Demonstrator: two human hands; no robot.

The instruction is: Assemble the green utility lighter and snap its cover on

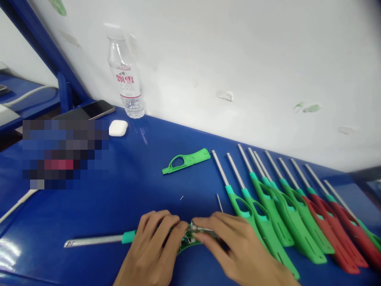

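Observation:
A long-necked gas lighter (128, 237) lies across the front of the blue table, its metal tube pointing left. My left hand (156, 244) is closed over its green handle, which is open and shows small inner parts. My right hand (235, 244) pinches a small silvery metal piece (195, 227) at the right side of the open handle; its exact kind is hard to make out. Beyond the hands lies a loose green handle half-shell (195, 158) with a finger loop. A tiny metal pin (181, 198) and a thin metal rod (219, 201) lie nearby.
Several green lighters (282, 206) and red lighters (333, 234) lie in a slanted row at the right. A water bottle (126, 83) stands by the white wall (238, 59). Left are a phone (99, 108), a white case (118, 128) and a white cable (18, 204).

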